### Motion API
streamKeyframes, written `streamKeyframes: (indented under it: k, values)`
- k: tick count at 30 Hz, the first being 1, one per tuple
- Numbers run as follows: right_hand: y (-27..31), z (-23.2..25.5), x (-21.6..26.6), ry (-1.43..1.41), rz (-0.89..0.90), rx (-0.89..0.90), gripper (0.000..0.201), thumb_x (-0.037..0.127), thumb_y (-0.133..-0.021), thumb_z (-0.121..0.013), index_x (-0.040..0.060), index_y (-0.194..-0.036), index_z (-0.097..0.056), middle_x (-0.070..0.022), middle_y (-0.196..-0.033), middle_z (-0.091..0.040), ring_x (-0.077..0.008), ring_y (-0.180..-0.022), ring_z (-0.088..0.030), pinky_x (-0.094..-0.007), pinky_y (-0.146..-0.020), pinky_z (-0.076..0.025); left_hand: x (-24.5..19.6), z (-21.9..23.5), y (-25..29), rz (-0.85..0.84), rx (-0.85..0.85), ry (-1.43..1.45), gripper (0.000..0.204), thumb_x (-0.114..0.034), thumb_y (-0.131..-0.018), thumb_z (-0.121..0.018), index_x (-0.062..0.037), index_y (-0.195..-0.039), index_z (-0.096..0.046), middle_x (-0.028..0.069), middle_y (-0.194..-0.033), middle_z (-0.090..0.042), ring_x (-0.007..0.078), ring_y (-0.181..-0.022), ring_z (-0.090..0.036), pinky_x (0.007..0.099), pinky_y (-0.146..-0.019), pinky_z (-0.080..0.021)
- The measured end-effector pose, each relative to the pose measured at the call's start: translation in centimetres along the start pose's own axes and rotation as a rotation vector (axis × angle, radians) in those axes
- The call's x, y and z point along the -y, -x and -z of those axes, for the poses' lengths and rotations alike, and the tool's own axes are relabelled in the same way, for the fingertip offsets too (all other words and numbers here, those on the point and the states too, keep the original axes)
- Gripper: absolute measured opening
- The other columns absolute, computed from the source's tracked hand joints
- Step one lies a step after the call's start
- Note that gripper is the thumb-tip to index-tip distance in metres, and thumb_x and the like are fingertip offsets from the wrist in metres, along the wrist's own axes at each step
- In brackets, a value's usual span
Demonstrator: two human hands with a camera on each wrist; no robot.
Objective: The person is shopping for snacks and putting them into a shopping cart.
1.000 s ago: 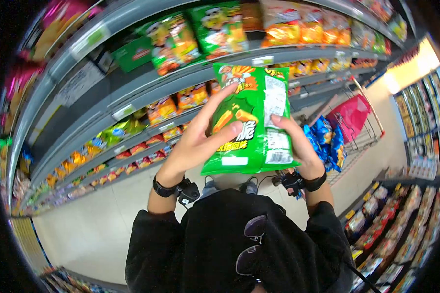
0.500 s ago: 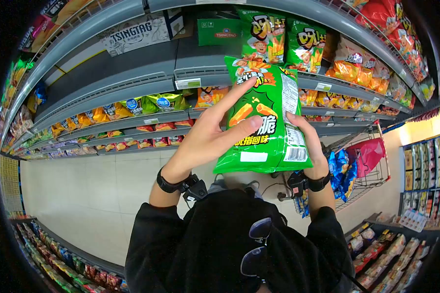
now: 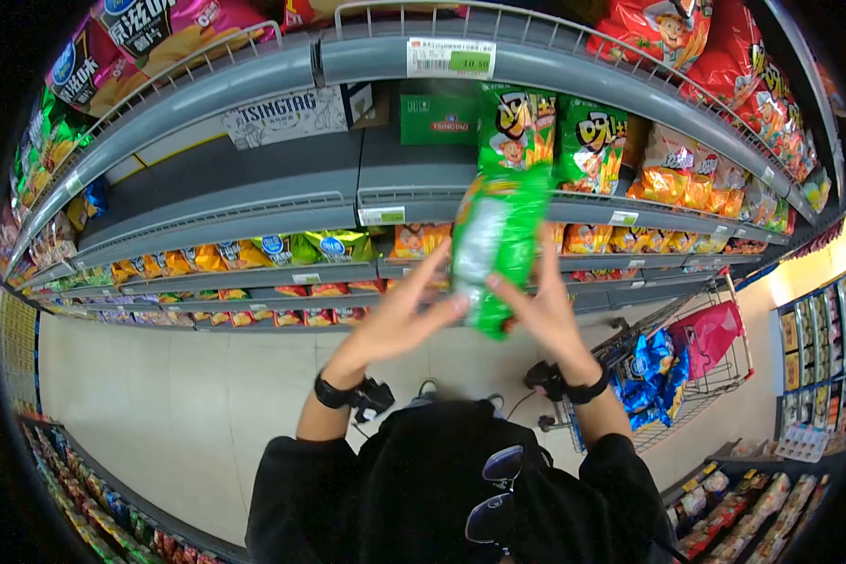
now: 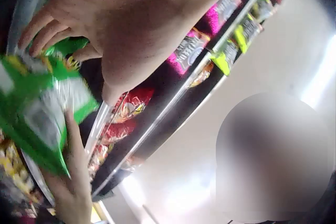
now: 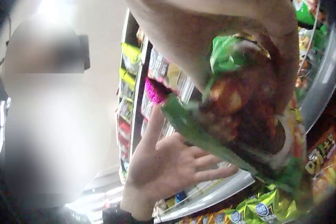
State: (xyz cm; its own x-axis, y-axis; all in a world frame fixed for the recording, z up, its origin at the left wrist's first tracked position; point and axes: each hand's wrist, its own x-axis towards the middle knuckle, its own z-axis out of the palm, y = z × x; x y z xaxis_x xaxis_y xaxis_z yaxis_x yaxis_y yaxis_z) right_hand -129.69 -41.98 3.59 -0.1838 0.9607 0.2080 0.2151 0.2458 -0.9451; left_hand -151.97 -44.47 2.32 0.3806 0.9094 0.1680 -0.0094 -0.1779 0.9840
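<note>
A green snack bag (image 3: 503, 235), blurred by motion, is held upright and narrow side-on in front of the shelves. My right hand (image 3: 550, 320) grips its right side, the thumb across its lower part. At the left, my left hand (image 3: 390, 324) has its fingers spread beside the bag. The right wrist view shows the left hand (image 5: 163, 171) with palm exposed and fingers extended beside the bag (image 5: 210, 134). In the left wrist view, the right hand (image 4: 73, 182) holds the bag (image 4: 42, 108) from below, thumb along its side.
Two similar green bags (image 3: 592, 146) stand on the shelf beyond, beside a green TSINGTAO box (image 3: 439, 119). A metal shelf edge (image 3: 555, 75) with a price tag runs above. A cart (image 3: 705, 395) with blue bags (image 3: 650, 376) and a pink item stands at the right.
The green bag has turned from its broad face to a narrower side view. My left fingers have come off its front. The view has shifted, with more of the upper shelf showing.
</note>
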Motion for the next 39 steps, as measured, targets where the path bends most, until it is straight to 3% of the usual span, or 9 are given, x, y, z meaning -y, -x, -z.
streamKeyframes:
  k: [2,4,8,12,25,30,35,36,39]
  values:
    - [1.0,-1.7,2.9,0.298,0.103,0.170,0.090,0.019,-0.077,-0.080,0.0105,-0.152,-0.032,-0.0188,-0.143,-0.049,-0.0308,-0.122,-0.052,-0.0392,-0.095,-0.047,0.0,-1.6,-0.6,-0.266,-0.102,-0.142,0.087,-0.024,-0.092,-0.070,-0.0018,-0.155,-0.012,0.0206,-0.143,-0.042,0.0257,-0.130,-0.045,0.0408,-0.104,-0.043]
    - [0.4,-2.7,2.8,0.520,0.487,0.134,0.079,0.016,-0.080,-0.076,0.0101,-0.149,-0.038,-0.0185,-0.139,-0.050,-0.0347,-0.124,-0.049,-0.0407,-0.099,-0.042,0.9,-0.1,-2.3,-0.177,-0.218,-0.064,0.082,-0.020,-0.091,-0.071,-0.0016,-0.151,-0.018,0.0176,-0.139,-0.045,0.0232,-0.126,-0.048,0.0377,-0.101,-0.047]
    - [-1.4,-3.2,4.9,0.334,0.428,0.209,0.065,0.009,-0.085,-0.068,0.0079,-0.145,-0.043,-0.0184,-0.136,-0.052,-0.0376,-0.126,-0.046,-0.0426,-0.107,-0.035,0.7,3.0,-4.7,-0.017,-0.385,0.353,0.065,-0.007,-0.086,-0.074,-0.0016,-0.138,-0.035,0.0107,-0.128,-0.056,0.0177,-0.115,-0.057,0.0336,-0.096,-0.050]
    - [-2.5,-3.0,2.0,0.219,0.356,0.172,0.052,0.006,-0.089,-0.063,0.0062,-0.139,-0.048,-0.0185,-0.134,-0.054,-0.0371,-0.125,-0.049,-0.0435,-0.106,-0.037,0.2,8.1,-9.3,-0.163,-0.555,0.185,0.056,-0.011,-0.085,-0.076,-0.0011,-0.130,-0.044,0.0115,-0.122,-0.060,0.0170,-0.112,-0.058,0.0319,-0.095,-0.049]
    - [5.6,6.1,-9.6,0.228,-0.129,-0.055,0.037,0.005,-0.089,-0.062,0.0021,-0.127,-0.058,-0.0156,-0.119,-0.067,-0.0234,-0.108,-0.066,-0.0341,-0.089,-0.052,8.1,14.6,-18.7,-0.222,-0.388,-0.341,0.055,-0.002,-0.084,-0.069,0.0013,-0.133,-0.043,0.0145,-0.122,-0.059,0.0245,-0.114,-0.056,0.0351,-0.101,-0.043]
    - [15.7,15.4,-24.6,0.610,-0.328,-0.282,0.041,0.005,-0.081,-0.063,0.0047,-0.122,-0.061,-0.0200,-0.101,-0.069,-0.0342,-0.089,-0.068,-0.0396,-0.078,-0.054,6.8,14.9,-17.7,-0.008,-0.217,-0.181,0.048,-0.005,-0.087,-0.068,0.0032,-0.130,-0.047,0.0119,-0.118,-0.063,0.0225,-0.108,-0.059,0.0335,-0.099,-0.044]
    - [27.5,21.4,-33.6,0.979,-0.736,-0.376,0.047,0.019,-0.082,-0.068,0.0083,-0.126,-0.057,-0.0206,-0.109,-0.066,-0.0366,-0.106,-0.062,-0.0473,-0.088,-0.049,4.9,13.7,-16.2,-0.010,-0.286,-0.514,0.055,-0.014,-0.086,-0.073,0.0049,-0.130,-0.046,0.0144,-0.120,-0.063,0.0219,-0.109,-0.058,0.0343,-0.099,-0.044]
    - [30.1,22.2,-36.7,0.978,-0.766,-0.395,0.048,0.022,-0.081,-0.068,0.0085,-0.126,-0.057,-0.0208,-0.110,-0.065,-0.0376,-0.108,-0.060,-0.0480,-0.090,-0.048,7.9,15.2,-16.6,-0.224,-0.355,-0.524,0.060,-0.018,-0.085,-0.075,0.0053,-0.132,-0.045,0.0183,-0.125,-0.059,0.0245,-0.114,-0.056,0.0358,-0.101,-0.042]
    - [39.4,24.5,-51.0,1.178,-0.677,-0.218,0.055,0.029,-0.079,-0.069,0.0089,-0.128,-0.053,-0.0213,-0.112,-0.064,-0.0418,-0.112,-0.057,-0.0494,-0.094,-0.047,8.3,13.6,-12.3,-0.013,-0.682,-0.748,0.082,-0.032,-0.086,-0.074,0.0061,-0.145,-0.031,0.0250,-0.133,-0.054,0.0334,-0.123,-0.053,0.0411,-0.104,-0.040]
